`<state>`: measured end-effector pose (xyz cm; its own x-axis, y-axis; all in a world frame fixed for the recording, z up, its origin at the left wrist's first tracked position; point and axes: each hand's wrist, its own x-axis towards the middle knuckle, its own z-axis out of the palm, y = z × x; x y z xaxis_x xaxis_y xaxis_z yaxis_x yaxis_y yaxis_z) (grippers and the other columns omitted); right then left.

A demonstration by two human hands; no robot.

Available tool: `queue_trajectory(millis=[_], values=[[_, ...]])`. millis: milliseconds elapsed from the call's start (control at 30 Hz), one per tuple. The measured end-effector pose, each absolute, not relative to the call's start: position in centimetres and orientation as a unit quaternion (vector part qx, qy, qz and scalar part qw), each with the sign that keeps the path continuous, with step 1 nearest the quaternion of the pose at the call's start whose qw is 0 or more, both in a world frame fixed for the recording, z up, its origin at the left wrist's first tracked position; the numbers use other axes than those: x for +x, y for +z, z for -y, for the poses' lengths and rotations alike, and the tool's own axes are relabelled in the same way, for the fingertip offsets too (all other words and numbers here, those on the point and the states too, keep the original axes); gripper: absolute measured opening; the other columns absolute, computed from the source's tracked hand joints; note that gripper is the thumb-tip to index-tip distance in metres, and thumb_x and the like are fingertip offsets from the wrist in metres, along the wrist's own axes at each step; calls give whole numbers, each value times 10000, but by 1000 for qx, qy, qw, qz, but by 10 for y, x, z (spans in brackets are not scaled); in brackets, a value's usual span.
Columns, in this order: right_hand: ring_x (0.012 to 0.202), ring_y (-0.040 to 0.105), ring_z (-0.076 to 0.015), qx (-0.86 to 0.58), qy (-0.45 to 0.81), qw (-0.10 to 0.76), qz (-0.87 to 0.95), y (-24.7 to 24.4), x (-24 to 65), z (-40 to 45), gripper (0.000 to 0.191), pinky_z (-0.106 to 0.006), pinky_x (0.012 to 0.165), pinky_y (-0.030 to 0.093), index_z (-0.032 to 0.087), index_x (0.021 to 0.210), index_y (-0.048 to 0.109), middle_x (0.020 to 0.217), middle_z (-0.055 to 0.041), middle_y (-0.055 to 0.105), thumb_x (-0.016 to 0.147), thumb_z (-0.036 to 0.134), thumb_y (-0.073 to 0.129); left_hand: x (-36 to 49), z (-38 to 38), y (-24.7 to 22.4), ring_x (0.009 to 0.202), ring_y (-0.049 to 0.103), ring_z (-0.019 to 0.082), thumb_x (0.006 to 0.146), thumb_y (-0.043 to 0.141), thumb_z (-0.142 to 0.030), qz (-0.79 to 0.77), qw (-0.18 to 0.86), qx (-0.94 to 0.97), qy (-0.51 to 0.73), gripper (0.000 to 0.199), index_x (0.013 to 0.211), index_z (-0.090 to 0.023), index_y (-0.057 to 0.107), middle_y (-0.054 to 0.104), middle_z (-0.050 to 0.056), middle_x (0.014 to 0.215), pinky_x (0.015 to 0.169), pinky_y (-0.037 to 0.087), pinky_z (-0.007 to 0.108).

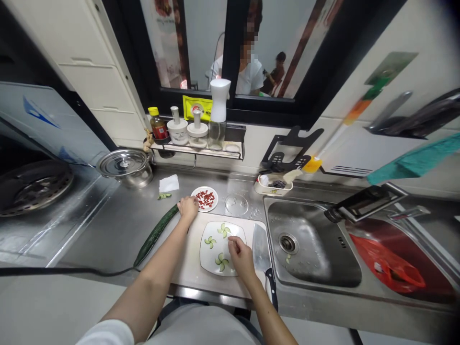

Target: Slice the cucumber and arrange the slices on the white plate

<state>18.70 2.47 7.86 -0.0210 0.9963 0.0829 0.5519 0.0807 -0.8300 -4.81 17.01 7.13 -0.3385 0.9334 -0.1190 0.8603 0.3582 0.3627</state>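
My left hand (pixel 188 208) is closed, its fingertips at the left rim of a small round white plate (pixel 214 203) of chopped red pieces (pixel 204 198). Whether it grips anything is hidden. Over the right side of a square white plate (pixel 208 263), my right hand (pixel 240 255) is pinched; anything between its fingers is too small to make out. Green slices form several pinwheels (pixel 222 261) on that plate, which rests on a pale cutting board (pixel 187 258). Left of the board lies a long cucumber (pixel 156 235), and a broad kitchen knife (pixel 261 247) lies along the board's right side.
To the right is a steel sink (pixel 312 249), with a red plastic bag (pixel 388 268) beyond it. A lidded pot (pixel 127 167) stands back left, near the stove (pixel 32 187). A shelf (pixel 230 148) of seasoning jars hangs below the window, where people show behind the glass.
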Motion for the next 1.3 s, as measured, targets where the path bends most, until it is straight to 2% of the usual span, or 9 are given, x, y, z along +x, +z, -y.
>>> queue_trajectory(millis=[333,700,967,1133,1300], values=[[558,516,-138,-615,304,348,639,82,188,-31,339,-219,525,369,194,931,692,593,9,585,850,406,440,-38,-182,76,1080,490,251,854,472,-256,-733,140,662,62,252,950,-263,704,631,73,1118,896,346,379],[556,515,-153,-613,312,359,631,80,190,-32,332,-229,511,363,214,917,698,565,13,571,830,431,461,-37,-181,71,1047,508,255,835,501,-221,-747,150,645,60,195,884,-204,689,635,104,1067,866,368,363],[570,523,-153,-611,321,357,629,85,190,-31,319,-228,517,367,211,916,693,582,10,583,828,417,466,-36,-176,71,1033,508,254,895,411,-265,-752,125,642,82,290,957,-188,684,624,119,1072,854,372,354],[572,524,-153,-610,323,363,626,86,190,-29,325,-229,515,372,206,910,694,585,7,586,828,420,464,-38,-177,70,1059,491,247,854,480,-232,-727,133,669,81,228,921,-222,698,623,93,1092,890,357,356],[568,523,-151,-613,324,368,620,84,192,-25,322,-226,510,375,204,900,691,572,9,580,824,427,471,-38,-180,67,1065,498,249,842,486,-205,-732,141,663,63,219,864,-182,703,628,119,1073,890,367,345]])
